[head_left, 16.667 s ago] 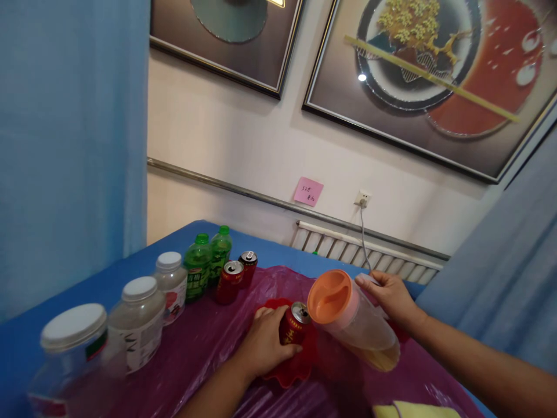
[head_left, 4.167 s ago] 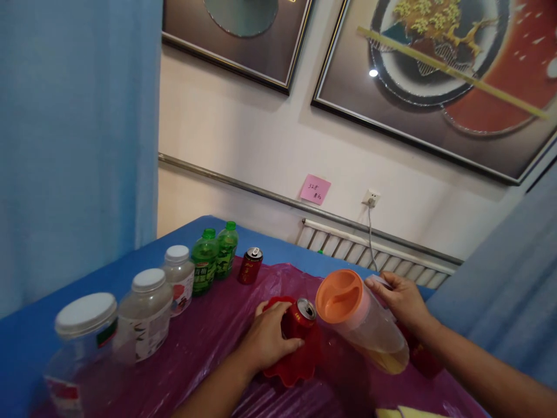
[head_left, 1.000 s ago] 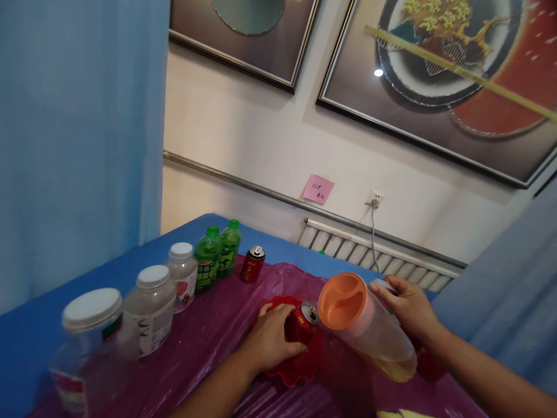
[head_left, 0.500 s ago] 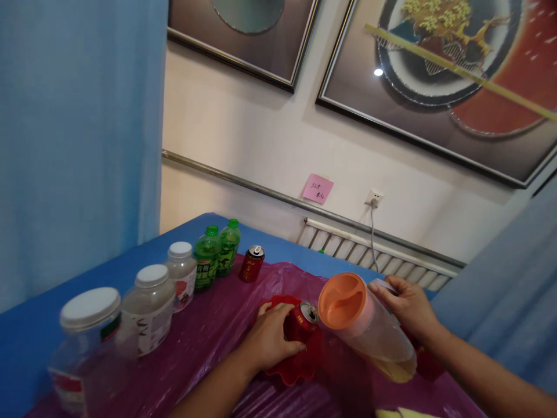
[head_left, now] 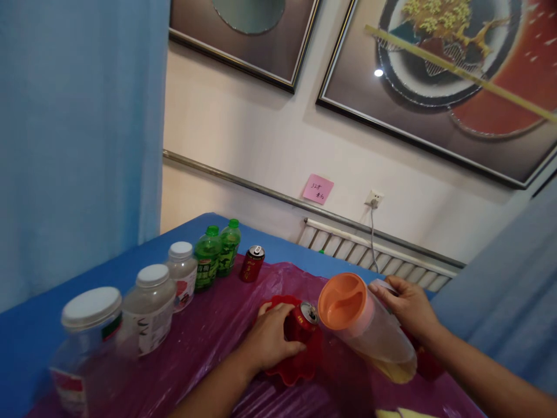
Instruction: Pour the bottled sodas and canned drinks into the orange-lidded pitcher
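Observation:
My left hand (head_left: 272,337) is wrapped round a red drink can (head_left: 299,324), whose opened top tilts to the right. Beneath the can lies a red dish with a scalloped rim (head_left: 289,376). By its handle, my right hand (head_left: 407,305) grips a clear pitcher (head_left: 383,342) with an orange lid (head_left: 343,302). The pitcher leans left, its lid close to the can's mouth, and a little yellowish liquid sits low in it. Whether any liquid is flowing out I cannot tell.
Along the left stand several white-capped clear jars (head_left: 150,310), two green bottles (head_left: 208,261) and another red can (head_left: 252,264). Purple plastic sheeting (head_left: 204,342) covers part of the blue table (head_left: 143,247). Something red is partly hidden behind the pitcher; yellow cloth (head_left: 404,413) shows at the bottom edge.

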`<action>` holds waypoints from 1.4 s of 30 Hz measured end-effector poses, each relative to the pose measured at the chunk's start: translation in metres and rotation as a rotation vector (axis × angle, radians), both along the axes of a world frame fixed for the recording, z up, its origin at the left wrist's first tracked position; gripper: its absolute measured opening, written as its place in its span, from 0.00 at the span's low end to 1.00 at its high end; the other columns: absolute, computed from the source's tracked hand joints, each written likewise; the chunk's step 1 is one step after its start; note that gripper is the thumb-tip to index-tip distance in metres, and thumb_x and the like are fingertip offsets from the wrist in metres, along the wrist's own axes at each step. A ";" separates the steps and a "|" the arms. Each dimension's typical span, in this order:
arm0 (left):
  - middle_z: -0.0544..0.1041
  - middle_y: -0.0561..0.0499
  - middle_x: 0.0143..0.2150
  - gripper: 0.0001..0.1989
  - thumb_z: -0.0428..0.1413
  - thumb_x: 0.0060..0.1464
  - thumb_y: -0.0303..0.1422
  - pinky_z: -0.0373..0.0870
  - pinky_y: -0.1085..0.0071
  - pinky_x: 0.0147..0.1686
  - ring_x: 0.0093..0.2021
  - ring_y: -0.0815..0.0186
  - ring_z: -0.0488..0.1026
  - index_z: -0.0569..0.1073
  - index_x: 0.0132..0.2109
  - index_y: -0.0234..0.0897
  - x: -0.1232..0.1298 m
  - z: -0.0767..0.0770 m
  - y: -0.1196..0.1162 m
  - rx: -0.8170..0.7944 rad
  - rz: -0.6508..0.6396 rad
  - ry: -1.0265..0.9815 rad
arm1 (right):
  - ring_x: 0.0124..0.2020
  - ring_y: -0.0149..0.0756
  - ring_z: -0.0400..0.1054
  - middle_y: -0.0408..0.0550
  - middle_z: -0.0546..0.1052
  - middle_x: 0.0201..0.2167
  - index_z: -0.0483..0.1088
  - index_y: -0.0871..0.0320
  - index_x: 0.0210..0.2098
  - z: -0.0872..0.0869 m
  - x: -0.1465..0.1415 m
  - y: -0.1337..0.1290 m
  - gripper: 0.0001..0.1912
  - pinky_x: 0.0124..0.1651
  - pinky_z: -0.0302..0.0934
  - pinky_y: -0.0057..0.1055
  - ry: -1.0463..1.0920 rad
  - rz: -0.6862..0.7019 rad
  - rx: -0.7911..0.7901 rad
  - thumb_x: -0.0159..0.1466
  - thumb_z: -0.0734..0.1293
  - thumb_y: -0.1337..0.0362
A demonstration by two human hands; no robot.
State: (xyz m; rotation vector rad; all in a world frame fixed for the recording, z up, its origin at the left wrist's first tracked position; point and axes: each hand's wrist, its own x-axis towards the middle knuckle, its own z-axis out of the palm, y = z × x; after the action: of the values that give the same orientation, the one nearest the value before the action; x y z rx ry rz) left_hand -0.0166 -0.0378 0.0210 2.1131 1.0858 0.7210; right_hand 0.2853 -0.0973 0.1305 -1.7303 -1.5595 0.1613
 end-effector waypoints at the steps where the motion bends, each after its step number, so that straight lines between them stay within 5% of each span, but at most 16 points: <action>1: 0.78 0.45 0.58 0.35 0.70 0.39 0.40 0.48 0.49 0.69 0.60 0.47 0.71 0.74 0.57 0.41 0.000 0.001 0.000 -0.004 -0.001 0.003 | 0.22 0.30 0.52 0.38 0.57 0.18 0.64 0.55 0.20 0.000 0.000 0.000 0.29 0.24 0.48 0.28 0.006 0.001 0.003 0.57 0.68 0.36; 42: 0.78 0.45 0.58 0.35 0.70 0.39 0.40 0.50 0.49 0.68 0.61 0.46 0.71 0.74 0.57 0.42 0.000 0.000 0.000 0.014 -0.015 0.014 | 0.22 0.30 0.51 0.38 0.57 0.18 0.63 0.55 0.19 -0.001 0.000 -0.001 0.29 0.24 0.47 0.28 -0.005 -0.012 0.003 0.57 0.68 0.36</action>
State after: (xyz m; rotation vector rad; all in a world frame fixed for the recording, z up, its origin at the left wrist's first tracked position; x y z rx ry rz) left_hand -0.0171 -0.0380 0.0210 2.1395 1.0740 0.7092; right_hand 0.2858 -0.0985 0.1293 -1.7387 -1.5524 0.1489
